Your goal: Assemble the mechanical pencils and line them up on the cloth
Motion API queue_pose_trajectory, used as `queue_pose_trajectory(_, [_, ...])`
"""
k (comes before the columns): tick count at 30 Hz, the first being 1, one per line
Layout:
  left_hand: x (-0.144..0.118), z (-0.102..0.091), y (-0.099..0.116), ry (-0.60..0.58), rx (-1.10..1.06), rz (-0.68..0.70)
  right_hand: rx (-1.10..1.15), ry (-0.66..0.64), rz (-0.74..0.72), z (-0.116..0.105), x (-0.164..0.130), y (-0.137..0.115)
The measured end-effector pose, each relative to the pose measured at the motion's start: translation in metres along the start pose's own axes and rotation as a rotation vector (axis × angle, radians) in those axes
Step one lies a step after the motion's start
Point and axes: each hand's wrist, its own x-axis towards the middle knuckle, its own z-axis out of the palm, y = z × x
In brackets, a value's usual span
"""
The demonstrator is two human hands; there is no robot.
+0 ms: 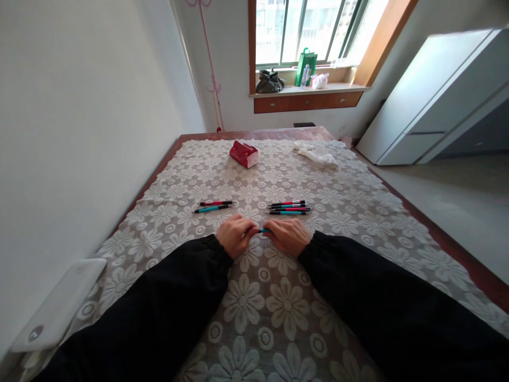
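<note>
You have a slim pen with a blue barrel [264,231] between your two hands, low over the near half of the desk [222,136], which is spread with a greyish-beige lace tablecloth [254,345] patterned with white flowers. Your left hand [236,235] has its fingers pinched together on the pen's left end; your right hand [288,235] has its fingers closed round the right end. Only a short length shows in the gap, so you cannot tell from here which end carries the tip. Neither hand is nearer to this pen: it bridges them, its long axis running from left to right, across the line of your view.

Just beyond your left hand lie a red-and-black pen [217,203] and, on your side of it, a blue-and-black pen [212,209], slightly slanted. Just beyond your right hand is a close-packed group of red, blue and black pens [288,208], roughly parallel to the one you hold. Your left hand is the nearer to the pair, your right hand to the group. Farther off sit a red soft-plastic packet [242,154] and a crumpled white plastic bag [320,156].
</note>
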Motion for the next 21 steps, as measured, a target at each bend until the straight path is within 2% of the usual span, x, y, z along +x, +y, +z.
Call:
queue_pose_trajectory(6, [-0.0010,0.0000,0.0004,0.030,-0.043,-0.014,0.029,-0.009,0.064,-0.0023,-0.0018,-0.0037])
queue_pose_trajectory(11, [-0.0007,-0.0013,0.0013,-0.055,0.047,-0.027,0.001,0.020,0.004,-0.0042,-0.0017,-0.0053])
queue_pose_trajectory(17, [-0.0004,-0.0008,-0.0006,-0.055,-0.031,-0.049,0.038,0.030,0.012,-0.0021,-0.0006,-0.0014])
queue_pose_trajectory(21, [-0.0001,-0.0014,0.0007,-0.059,0.019,-0.029,0.036,0.037,0.004,-0.0036,-0.0015,-0.0040])
